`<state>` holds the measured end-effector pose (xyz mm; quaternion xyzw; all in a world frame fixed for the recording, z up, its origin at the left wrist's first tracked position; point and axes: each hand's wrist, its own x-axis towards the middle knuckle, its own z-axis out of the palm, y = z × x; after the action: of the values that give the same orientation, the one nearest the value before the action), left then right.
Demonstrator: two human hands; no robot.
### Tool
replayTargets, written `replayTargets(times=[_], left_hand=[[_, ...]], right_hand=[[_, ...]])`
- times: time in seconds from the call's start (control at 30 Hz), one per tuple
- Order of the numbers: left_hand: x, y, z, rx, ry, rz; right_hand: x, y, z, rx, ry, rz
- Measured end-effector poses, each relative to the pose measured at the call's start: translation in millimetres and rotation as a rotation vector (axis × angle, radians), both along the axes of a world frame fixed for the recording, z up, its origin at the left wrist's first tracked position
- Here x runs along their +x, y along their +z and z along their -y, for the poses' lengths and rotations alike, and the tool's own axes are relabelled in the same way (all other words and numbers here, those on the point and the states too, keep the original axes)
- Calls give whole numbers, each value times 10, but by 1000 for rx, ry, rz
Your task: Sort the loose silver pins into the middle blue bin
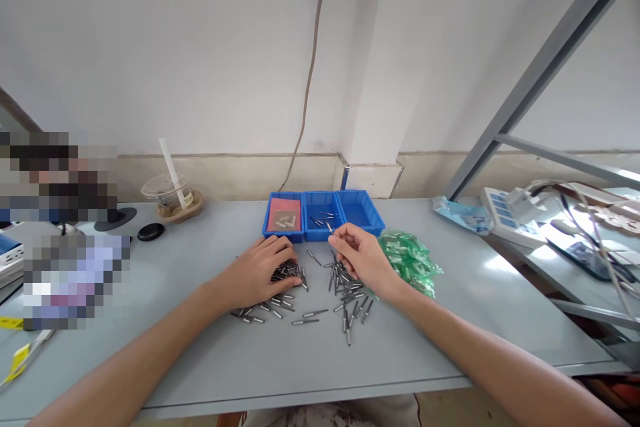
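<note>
Over a pile of slim metal pins (280, 303), each with a thicker end, lies my left hand (263, 270), its thumb apart from its fingers. My right hand (357, 253) pinches one metal pin (329, 227) between thumb and fingertips, at the front edge of the middle blue bin (315, 237). Several loose pins (323, 219) lie inside that bin. A second heap of pins (347, 290) spreads on the table beneath and in front of my right hand. Between the two heaps, a few single pins (306, 321) are scattered.
The left blue bin (283, 236) holds a red card and a small bag of parts. Beside the right blue bin (360, 210) lie green plastic bags (410, 260). A cup with a straw (167, 187), a black round object (151, 232) and a power strip (515, 220) stand farther out.
</note>
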<state>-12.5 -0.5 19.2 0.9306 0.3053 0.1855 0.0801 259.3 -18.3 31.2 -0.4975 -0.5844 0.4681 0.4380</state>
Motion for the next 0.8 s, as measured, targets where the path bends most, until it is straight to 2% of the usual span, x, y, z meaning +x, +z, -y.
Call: replayTargets(times=[0.1, 0.2, 0.5, 0.67, 0.73, 0.8], left_hand=[[1, -10, -1, -15, 13, -10], [1, -23, -7, -19, 17, -7], [1, -42, -20, -10, 15, -25], [4, -41, -22, -6, 4, -3], [4, -31, -16, -2, -7, 7], [5, -15, -5, -7, -9, 4]], right_hand=[[13, 17, -21, -128, 4, -149], [46, 26, -44, -171, -7, -256], [92, 19, -75, -197, -46, -313], [61, 37, -47, -106, -35, -210], [55, 39, -32, -29, -30, -81], [61, 24, -17, 122, -38, 140]])
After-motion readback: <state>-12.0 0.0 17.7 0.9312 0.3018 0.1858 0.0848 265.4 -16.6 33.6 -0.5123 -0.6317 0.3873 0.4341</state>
